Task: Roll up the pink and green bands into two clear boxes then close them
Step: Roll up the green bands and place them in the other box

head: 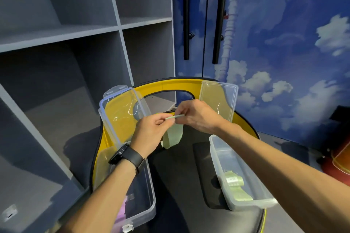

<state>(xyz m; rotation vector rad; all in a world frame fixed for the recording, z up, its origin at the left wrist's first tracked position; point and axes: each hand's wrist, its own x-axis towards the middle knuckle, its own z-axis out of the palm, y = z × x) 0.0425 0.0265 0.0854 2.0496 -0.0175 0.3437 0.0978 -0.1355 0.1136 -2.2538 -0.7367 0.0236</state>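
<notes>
At frame centre, the left hand (151, 130) and right hand (197, 114) pinch the top edge of a green band (173, 135), its length hanging straight down between them; the open clear box (240, 174) at lower right, already holding green rolls, lies nearer the right hand.

1 head-worn wide-angle view, looking forward and down, close over both hands

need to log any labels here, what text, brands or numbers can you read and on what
None can be read.
White label on the rolled green band in the right clear box: dark print, too blurred to read.
Black watch on the left wrist: nothing legible.
</notes>
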